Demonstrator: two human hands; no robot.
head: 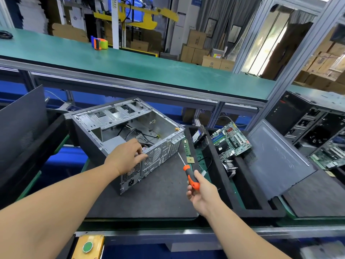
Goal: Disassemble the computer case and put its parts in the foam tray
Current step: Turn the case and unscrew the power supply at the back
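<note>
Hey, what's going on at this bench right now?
A person is stripping down an open computer case that lies on a dark mat. Their left hand reaches over the rear edge of the case, fingers at the fan grille area. Their right hand grips an orange-handled screwdriver, held off the case. In the foam tray to the right, a motherboard, a hard drive and a RAM stick already sit.

No legible text recorded: the yellow warning label [217,56] on a carton at one o'clock was too small to read
</note>
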